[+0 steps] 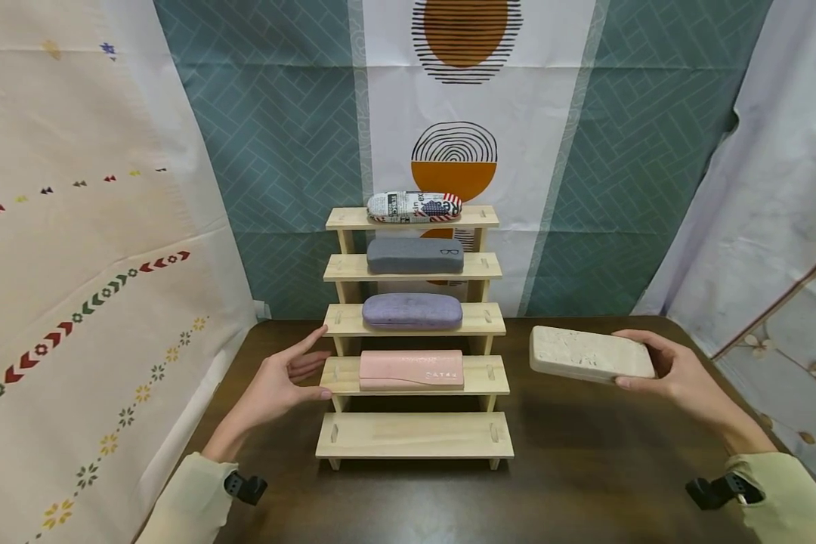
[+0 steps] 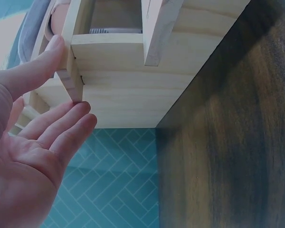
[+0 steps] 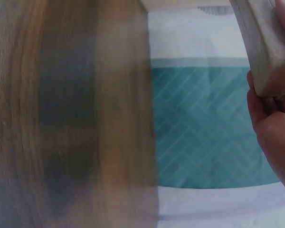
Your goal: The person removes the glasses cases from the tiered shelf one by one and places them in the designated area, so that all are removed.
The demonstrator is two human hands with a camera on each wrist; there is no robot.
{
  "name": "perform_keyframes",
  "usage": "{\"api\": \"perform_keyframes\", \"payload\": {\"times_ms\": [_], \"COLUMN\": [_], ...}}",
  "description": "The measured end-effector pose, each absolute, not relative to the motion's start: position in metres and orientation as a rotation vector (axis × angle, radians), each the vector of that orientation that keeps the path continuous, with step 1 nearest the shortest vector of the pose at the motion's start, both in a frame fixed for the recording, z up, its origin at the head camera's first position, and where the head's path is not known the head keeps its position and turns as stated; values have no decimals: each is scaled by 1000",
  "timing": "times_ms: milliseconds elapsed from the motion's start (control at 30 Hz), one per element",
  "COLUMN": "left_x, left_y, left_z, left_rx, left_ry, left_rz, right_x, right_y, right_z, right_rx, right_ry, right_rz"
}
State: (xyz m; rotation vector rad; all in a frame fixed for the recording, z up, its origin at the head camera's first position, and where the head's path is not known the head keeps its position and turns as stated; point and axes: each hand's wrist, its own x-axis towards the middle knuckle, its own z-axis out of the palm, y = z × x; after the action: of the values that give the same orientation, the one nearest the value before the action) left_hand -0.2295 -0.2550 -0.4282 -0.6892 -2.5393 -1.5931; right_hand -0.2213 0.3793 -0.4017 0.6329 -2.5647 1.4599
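Note:
My right hand [image 1: 680,374] grips one end of a cream glasses case [image 1: 588,353], held up to the right of a stepped wooden display stand [image 1: 415,436]. In the right wrist view the same case [image 3: 268,52] shows at the upper right, fingers around its end. My left hand [image 1: 279,381] pinches the left end of the stand's second step from the bottom, thumb at the front and fingers behind. A pink glasses case [image 1: 411,370] lies on that step. Above it, one per step, are a purple case [image 1: 412,311], a grey case [image 1: 415,256] and a newsprint-patterned case [image 1: 414,207].
The stand is on a dark brown wooden table [image 1: 585,468]. A teal and white patterned cloth [image 1: 285,151] hangs behind it. Embroidered cream cloth [image 1: 109,264] hangs on the left, pale cloth [image 1: 775,227] on the right.

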Motion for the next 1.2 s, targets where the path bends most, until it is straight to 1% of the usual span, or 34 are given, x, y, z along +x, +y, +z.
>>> {"api": "perform_keyframes", "payload": {"times_ms": [567, 1200], "left_x": [-230, -229], "left_y": [-253, -253], "left_z": [-425, -426], "left_rx": [-675, -657], "left_ry": [-2555, -2565], "left_rz": [-1598, -1571], "right_x": [-265, -313], "right_y": [393, 391], "right_z": [-429, -458], "right_rx": [544, 401], "right_ry": [-2646, -2840], "right_rz": [1518, 1511]}}
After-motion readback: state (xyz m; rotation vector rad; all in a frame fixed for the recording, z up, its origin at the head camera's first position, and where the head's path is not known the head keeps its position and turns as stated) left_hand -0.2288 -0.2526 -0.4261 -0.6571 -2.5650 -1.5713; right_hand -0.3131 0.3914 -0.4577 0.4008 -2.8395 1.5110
